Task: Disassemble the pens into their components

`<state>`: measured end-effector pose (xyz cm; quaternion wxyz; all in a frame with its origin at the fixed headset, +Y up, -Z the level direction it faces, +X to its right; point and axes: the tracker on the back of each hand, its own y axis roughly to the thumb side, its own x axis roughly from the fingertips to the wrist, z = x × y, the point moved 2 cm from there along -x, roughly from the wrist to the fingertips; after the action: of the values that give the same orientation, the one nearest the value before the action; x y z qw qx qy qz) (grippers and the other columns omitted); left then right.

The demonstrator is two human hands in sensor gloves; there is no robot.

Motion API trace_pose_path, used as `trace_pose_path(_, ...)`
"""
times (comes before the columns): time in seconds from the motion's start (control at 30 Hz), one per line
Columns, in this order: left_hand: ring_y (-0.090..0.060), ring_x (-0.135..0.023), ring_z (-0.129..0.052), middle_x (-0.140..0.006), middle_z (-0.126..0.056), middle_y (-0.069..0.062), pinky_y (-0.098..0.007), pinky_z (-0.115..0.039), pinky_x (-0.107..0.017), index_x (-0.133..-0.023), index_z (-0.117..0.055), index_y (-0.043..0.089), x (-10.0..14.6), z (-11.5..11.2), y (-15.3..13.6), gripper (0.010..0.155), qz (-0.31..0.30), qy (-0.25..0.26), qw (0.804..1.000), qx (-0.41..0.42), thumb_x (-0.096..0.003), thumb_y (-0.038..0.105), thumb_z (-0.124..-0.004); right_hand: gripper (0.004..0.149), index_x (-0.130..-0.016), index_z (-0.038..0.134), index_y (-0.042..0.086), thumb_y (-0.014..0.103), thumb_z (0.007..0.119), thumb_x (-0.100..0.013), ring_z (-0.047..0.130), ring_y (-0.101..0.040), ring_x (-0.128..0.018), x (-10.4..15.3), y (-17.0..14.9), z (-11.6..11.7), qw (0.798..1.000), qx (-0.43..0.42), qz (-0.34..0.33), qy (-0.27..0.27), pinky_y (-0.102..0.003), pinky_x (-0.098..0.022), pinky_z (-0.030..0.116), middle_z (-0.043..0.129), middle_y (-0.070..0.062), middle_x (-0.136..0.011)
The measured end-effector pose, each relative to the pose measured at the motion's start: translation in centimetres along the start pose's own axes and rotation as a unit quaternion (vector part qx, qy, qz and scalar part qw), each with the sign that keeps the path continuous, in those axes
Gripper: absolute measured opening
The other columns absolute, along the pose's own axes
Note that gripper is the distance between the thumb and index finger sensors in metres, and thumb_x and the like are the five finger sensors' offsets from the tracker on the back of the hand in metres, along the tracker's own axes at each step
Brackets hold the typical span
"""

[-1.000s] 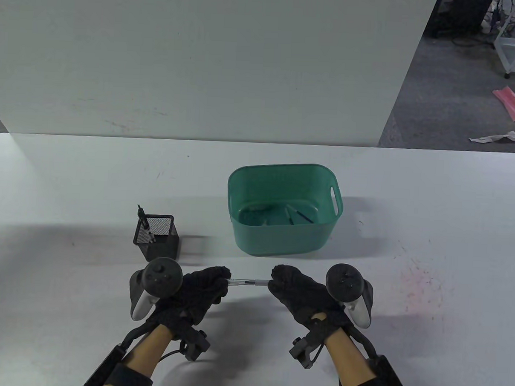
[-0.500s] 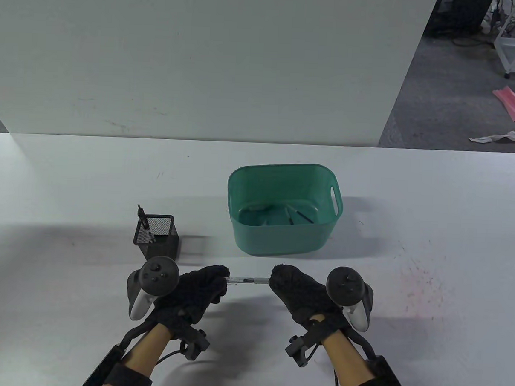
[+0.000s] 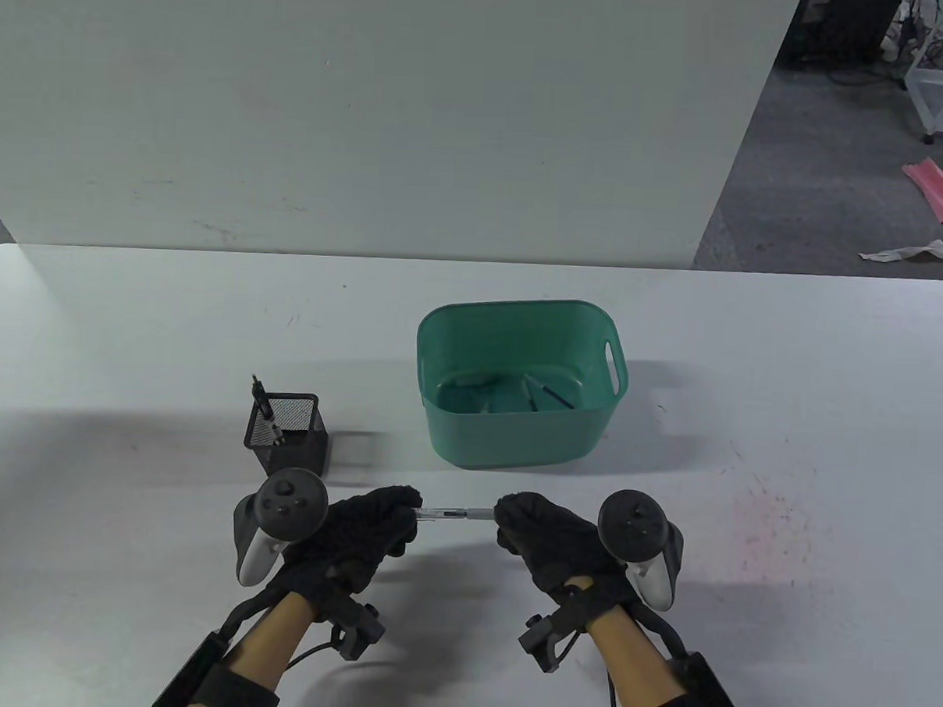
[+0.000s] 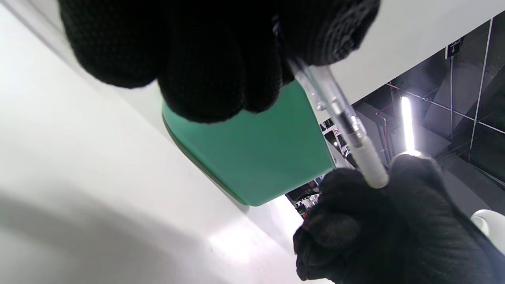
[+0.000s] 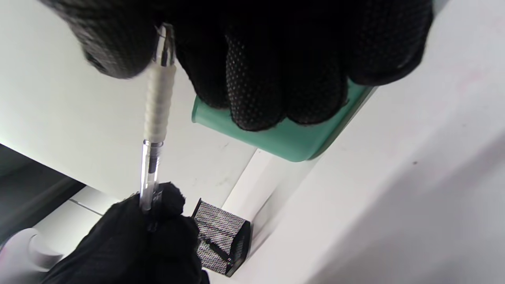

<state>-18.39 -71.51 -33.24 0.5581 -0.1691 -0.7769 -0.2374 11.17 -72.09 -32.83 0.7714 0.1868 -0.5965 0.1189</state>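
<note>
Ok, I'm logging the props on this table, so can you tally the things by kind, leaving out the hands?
Pens: 2, one held between the left hand and right hand, one standing in the holder
Black mesh pen holders: 1
Green plastic bins: 1
Total: 4. Loose parts lie in the bin; too small to count.

Clear pen (image 3: 450,514) with white grip, horizontal, held above table.
</note>
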Motion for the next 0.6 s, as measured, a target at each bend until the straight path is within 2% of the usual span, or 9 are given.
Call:
trace_pose_path(0.03, -0.018, -0.052, -0.108, -0.075, -0.099, -0.007, -0.05, -0.089, -0.049, -0.093, -0.081, 0.024, 0.0, 0.06, 0.03, 0.047, -0.002, 0.002, 1.0, -0.008, -0.0507, 0.043, -0.075, 0.049, -0.086, 0.081, 0.01, 0.049, 0.071, -0.058, 0.091, -0.038, -0.064, -0.04, 0.14, -0.01, 1.0, 0.011, -0.007, 0.008, -0.057, -0.05, 0.077, 0.093, -0.014, -0.07)
trace_pose_path(0.13, -0.018, -0.052, -0.108, -0.076, -0.099, -0.007, -0.05, -0.089, -0.049, -0.093, -0.081, 0.024, -0.06, 0.3, -0.15, 0.047, 0.0, 0.004, 1.0, 0.002, -0.0507, 0.043, -0.075, 0.05, -0.098, 0.07, 0.016, 0.041, 0.079, -0.056, 0.084, -0.04, -0.077, 0.02, 0.68, -0.22, 1.0, 0.014, -0.023, 0.008, -0.059, -0.056, 0.073, 0.084, -0.014, -0.086)
trace_pose_path(0.2, -0.018, -0.052, -0.108, -0.076, -0.099, -0.007, -0.05, -0.089, -0.049, -0.093, -0.081, 0.024, -0.06, 0.36, -0.2, 0.047, -0.001, 0.002, 1.0, 0.013, -0.0507, 0.043, -0.075, 0.063, -0.106, 0.059, 0.016, 0.05, 0.076, -0.057, 0.079, -0.042, -0.082, 0.12, 0.68, -0.26, 0.999, 0.019, -0.02, 0.025, -0.06, -0.058, 0.071, 0.076, -0.016, -0.096)
trace_pose_path(0.23, -0.019, -0.053, -0.108, -0.076, -0.099, -0.007, -0.05, -0.089, -0.049, -0.093, -0.081, 0.024, -0.06, 0.37, -0.21, 0.047, -0.001, 0.002, 1.0, 0.014, -0.0507, 0.043, -0.075, 0.064, -0.105, 0.06, 0.014, 0.055, 0.072, -0.057, 0.08, -0.042, -0.081, 0.17, 0.59, -0.32, 0.999, 0.015, -0.022, 0.021, -0.059, -0.057, 0.072, 0.077, -0.016, -0.095)
trace_pose_path(0.3, -0.019, -0.053, -0.108, -0.076, -0.099, -0.007, -0.05, -0.089, -0.049, -0.093, -0.081, 0.024, -0.09, 0.31, -0.18, 0.047, -0.005, -0.003, 1.0, 0.014, -0.0507, 0.043, -0.075, 0.061, -0.097, 0.072, 0.011, 0.057, 0.068, -0.057, 0.085, -0.043, -0.074, 0.14, 0.32, -0.31, 1.0, -0.008, -0.008, 0.014, -0.06, -0.054, 0.073, 0.085, -0.017, -0.086)
trace_pose_path(0.33, -0.019, -0.053, -0.108, -0.076, -0.099, -0.007, -0.05, -0.089, -0.049, -0.093, -0.081, 0.024, -0.12, 0.26, -0.16, 0.047, -0.006, -0.007, 1.0, 0.014, -0.0507, 0.043, -0.075, 0.059, -0.094, 0.075, 0.01, 0.056, 0.066, -0.058, 0.086, -0.042, -0.072, 0.15, 0.25, -0.31, 1.0, -0.009, -0.003, 0.013, -0.059, -0.053, 0.074, 0.088, -0.017, -0.082)
trace_pose_path(0.4, -0.019, -0.053, -0.108, -0.076, -0.099, -0.008, -0.051, -0.088, -0.049, -0.093, -0.081, 0.024, -0.12, 0.16, -0.1, 0.047, -0.009, -0.012, 1.0, 0.014, -0.0508, 0.043, -0.075, 0.05, -0.086, 0.082, 0.01, 0.05, 0.07, -0.059, 0.09, -0.04, -0.066, 0.08, 0.44, -0.4, 1.0, 0.007, -0.005, 0.001, -0.058, -0.05, 0.076, 0.093, -0.016, -0.072)
trace_pose_path(0.47, -0.018, -0.053, -0.108, -0.076, -0.099, -0.007, -0.05, -0.089, -0.049, -0.093, -0.081, 0.024, -0.2, 0.16, -0.19, 0.047, -0.008, -0.012, 1.0, 0.005, -0.0507, 0.043, -0.075, 0.047, -0.086, 0.082, 0.011, 0.048, 0.071, -0.059, 0.091, -0.038, -0.066, -0.03, 0.71, -0.41, 0.999, 0.021, -0.02, 0.027, -0.057, -0.051, 0.077, 0.093, -0.014, -0.072)
trace_pose_path(0.6, -0.019, -0.053, -0.108, -0.076, -0.099, -0.008, -0.051, -0.088, -0.049, -0.093, -0.081, 0.024, -0.49, 0.1, -0.72, 0.047, 0.0, -0.029, 0.999, 0.035, -0.0508, 0.043, -0.075, 0.046, -0.092, 0.077, 0.013, 0.043, 0.076, -0.058, 0.087, -0.039, -0.072, 0.06, 1.04, -0.59, 0.999, 0.005, -0.035, 0.011, -0.059, -0.054, 0.074, 0.088, -0.015, -0.08)
